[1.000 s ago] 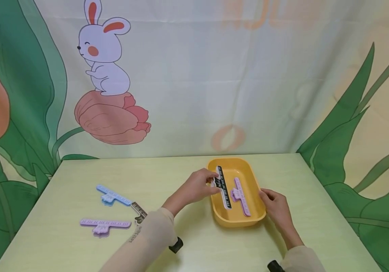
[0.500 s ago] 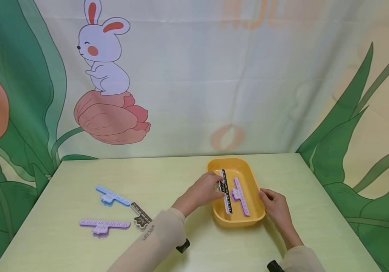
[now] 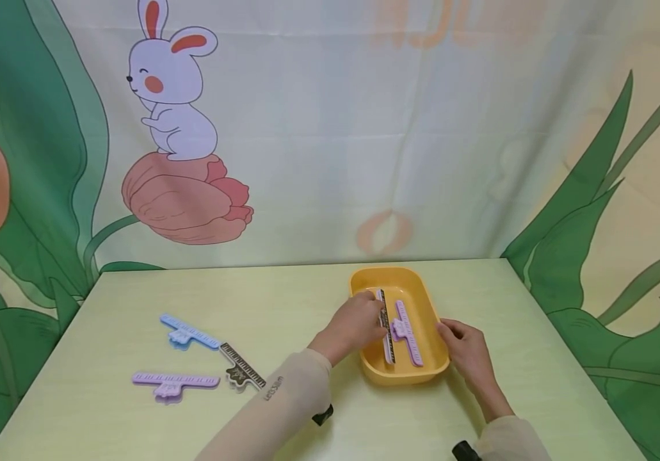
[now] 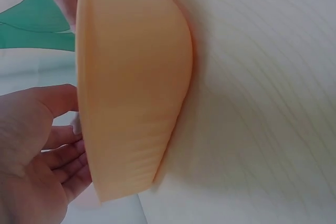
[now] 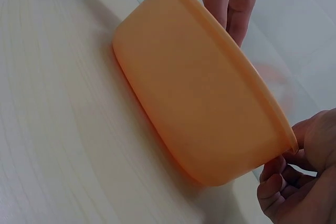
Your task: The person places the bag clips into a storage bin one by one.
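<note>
A yellow plastic basin stands on the table at the right. My left hand reaches over its left side and pinches a black-and-white clip with a piano-key bar, low inside the basin. Fingers cover the clip's middle. Just right of it, a purple clip lies on the basin floor. My right hand pinches the basin's right rim between thumb and fingers, which the right wrist view shows too. In the left wrist view the basin wall hides the clips, and the left hand is beside the rim.
On the table's left lie a blue clip, a black clip touching or nearly touching its end, and a purple clip. A printed curtain with a rabbit and flowers hangs behind the table.
My left hand has moved right and lower into the basin with the black-and-white clip. More of the black clip on the table shows from behind my sleeve. My right hand stays on the rim.
</note>
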The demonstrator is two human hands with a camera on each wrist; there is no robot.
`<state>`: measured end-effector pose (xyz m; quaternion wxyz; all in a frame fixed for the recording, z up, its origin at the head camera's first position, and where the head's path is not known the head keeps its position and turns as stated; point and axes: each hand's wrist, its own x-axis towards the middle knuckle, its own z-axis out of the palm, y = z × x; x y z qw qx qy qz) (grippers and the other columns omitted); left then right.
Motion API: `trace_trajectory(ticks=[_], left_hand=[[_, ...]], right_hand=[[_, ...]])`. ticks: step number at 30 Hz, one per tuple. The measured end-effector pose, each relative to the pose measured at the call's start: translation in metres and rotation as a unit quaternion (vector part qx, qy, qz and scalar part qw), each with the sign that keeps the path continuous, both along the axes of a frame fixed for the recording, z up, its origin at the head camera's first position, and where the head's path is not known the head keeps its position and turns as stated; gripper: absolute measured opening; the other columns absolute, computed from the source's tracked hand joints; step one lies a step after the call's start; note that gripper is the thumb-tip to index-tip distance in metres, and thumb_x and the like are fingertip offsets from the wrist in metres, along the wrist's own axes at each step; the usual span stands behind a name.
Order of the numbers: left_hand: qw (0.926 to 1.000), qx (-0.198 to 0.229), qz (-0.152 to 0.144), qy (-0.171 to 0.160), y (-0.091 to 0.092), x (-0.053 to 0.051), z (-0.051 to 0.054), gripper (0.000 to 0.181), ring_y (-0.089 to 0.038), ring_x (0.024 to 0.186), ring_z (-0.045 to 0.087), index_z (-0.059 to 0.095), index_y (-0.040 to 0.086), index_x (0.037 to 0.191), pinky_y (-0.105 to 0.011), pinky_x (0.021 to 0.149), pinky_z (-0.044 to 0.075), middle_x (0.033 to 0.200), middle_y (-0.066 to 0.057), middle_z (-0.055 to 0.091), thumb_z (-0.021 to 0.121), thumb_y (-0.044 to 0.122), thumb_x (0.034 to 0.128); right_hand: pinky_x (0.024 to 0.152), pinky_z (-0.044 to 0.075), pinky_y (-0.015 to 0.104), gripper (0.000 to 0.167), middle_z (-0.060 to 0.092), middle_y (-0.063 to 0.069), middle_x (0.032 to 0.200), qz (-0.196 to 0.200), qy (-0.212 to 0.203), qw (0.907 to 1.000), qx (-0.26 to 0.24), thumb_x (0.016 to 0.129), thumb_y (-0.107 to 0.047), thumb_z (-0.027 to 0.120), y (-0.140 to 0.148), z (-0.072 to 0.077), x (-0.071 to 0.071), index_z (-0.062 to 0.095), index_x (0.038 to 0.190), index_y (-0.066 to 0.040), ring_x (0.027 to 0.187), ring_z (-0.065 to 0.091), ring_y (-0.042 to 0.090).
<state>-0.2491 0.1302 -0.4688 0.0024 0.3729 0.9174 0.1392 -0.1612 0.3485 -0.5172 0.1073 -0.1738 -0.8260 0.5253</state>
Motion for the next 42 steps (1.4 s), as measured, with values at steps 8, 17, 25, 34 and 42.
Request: trace_trajectory(ticks=[8,17,25,34,42], left_hand=[[0.9966,-0.062,0.009,0.053,0.005,0.003,-0.004,0.030,-0.023,0.107,0.058,0.076,0.010,0.109,-0.041,0.097,0.043,0.114,-0.004,0.068,0.075,0.036,0.0930],[0.9935,-0.088,0.025,0.067,0.008,0.003,-0.010,0.031,-0.024,0.112,0.056,0.078,0.016,0.111,-0.054,0.108,0.033,0.120,-0.002,0.069,0.074,0.041,0.0932],[0.9931,-0.101,0.034,0.050,0.008,0.002,-0.013,0.036,-0.026,0.122,0.056,0.077,0.015,0.116,-0.066,0.117,0.021,0.126,-0.004,0.068,0.073,0.043,0.0940],[0.9945,-0.095,0.038,0.020,0.008,0.003,-0.012,0.049,-0.028,0.132,0.052,0.071,0.012,0.130,-0.070,0.119,0.016,0.137,-0.006,0.063,0.076,0.043,0.0931],[0.9983,-0.037,0.026,0.036,0.003,0.002,-0.012,0.046,-0.026,0.130,0.052,0.066,0.011,0.139,-0.059,0.117,0.029,0.135,-0.006,0.063,0.069,0.035,0.1001]], right_hand=[[0.072,0.054,0.019,0.039,0.065,0.026,0.126,0.000,-0.010,0.9999,-0.011,0.107,-0.020,0.059,0.001,0.001,-0.001,0.064,0.133,0.008,0.100,0.062,0.027],[0.075,0.055,0.021,0.039,0.065,0.026,0.126,0.000,-0.005,1.0000,-0.006,0.107,-0.020,0.059,0.001,0.001,0.001,0.064,0.132,0.008,0.102,0.062,0.028],[0.074,0.054,0.017,0.040,0.065,0.026,0.128,-0.001,-0.006,0.9999,-0.011,0.107,-0.021,0.060,0.000,0.002,0.001,0.064,0.133,0.008,0.102,0.062,0.026],[0.072,0.053,0.016,0.038,0.066,0.026,0.125,0.000,0.002,1.0000,-0.004,0.106,-0.018,0.060,0.000,0.001,0.001,0.065,0.131,0.009,0.100,0.062,0.026],[0.073,0.053,0.017,0.039,0.065,0.027,0.127,0.007,0.003,1.0000,-0.005,0.107,-0.020,0.059,0.001,0.002,0.002,0.064,0.132,0.009,0.103,0.062,0.028]])
